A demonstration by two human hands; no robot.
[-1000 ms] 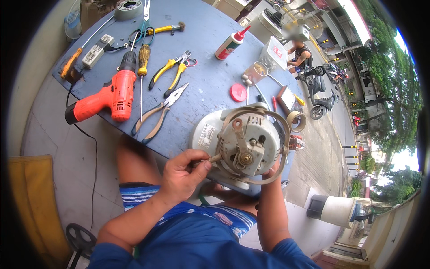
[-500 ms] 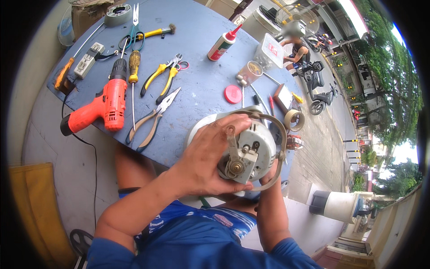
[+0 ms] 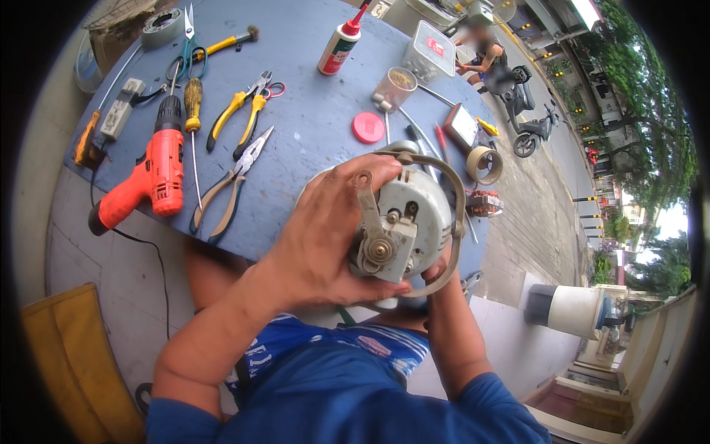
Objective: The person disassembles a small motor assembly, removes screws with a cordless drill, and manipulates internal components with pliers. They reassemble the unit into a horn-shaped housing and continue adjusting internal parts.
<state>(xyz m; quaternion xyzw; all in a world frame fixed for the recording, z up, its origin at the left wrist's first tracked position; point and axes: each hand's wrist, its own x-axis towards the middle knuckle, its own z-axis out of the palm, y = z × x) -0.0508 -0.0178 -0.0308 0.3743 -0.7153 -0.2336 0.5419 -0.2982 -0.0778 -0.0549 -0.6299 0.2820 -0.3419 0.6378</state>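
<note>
In front of me, over the table's near edge, I hold a greyish-white fan motor (image 3: 423, 200) with vents, a gearbox and a crank arm on its end. My left hand (image 3: 314, 233) is closed around its left side, thumb below and fingers over the top. A curved metal ring bracket (image 3: 462, 222) loops around the motor's right side. My right hand (image 3: 441, 265) is behind the motor on the lower right, its fingers mostly hidden by the housing and the bracket. Long-nose pliers (image 3: 235, 183) lie left of my left hand, and a red lid (image 3: 367, 127) lies beyond it.
On the blue table (image 3: 296, 96) lie an orange drill (image 3: 159, 174), a screwdriver (image 3: 193, 111), diagonal cutters (image 3: 240, 111), scissors (image 3: 190, 55) and a hammer (image 3: 225, 44). Farther right are a glue bottle (image 3: 342, 48), tubs (image 3: 429, 52) and a tape roll (image 3: 484, 165). Someone sits near a motorbike (image 3: 525, 126).
My view has shifted slightly, so the tabletop things appear farther left and higher. Both hands keep their places on the fan motor, which looks only slightly turned.
</note>
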